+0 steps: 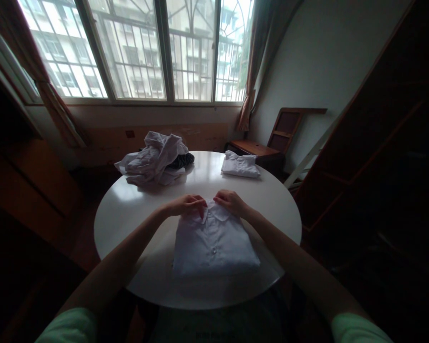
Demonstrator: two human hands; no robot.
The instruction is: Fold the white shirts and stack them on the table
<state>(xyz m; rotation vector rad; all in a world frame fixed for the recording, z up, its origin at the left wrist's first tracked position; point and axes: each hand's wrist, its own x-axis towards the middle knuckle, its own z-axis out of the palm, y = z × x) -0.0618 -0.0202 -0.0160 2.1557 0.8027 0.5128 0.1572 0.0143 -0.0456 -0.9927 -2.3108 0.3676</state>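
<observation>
White cotton-like cloth, folded flat on a glossy round table (117,233), between two bare hands.
Leftmost on the smooth top, a loose heap of pale garments (148,159) rises in soft crumples and twisted folds, with a dark striped cloth (181,161) tucked against its right side. Next, the left hand (189,205), fingers bent and narrowed, holds the left part of a pointed collar. That collar tops the white shirt (218,247), a neat near-rectangle at the table's near middle, lightly wrinkled, with a small round button on its placket. The right hand (230,202) grips the collar's other side, fingers drawn close. Beyond it lies a compact folded white garment (240,166), then a wooden chair (252,147) with straight-edged framing.
</observation>
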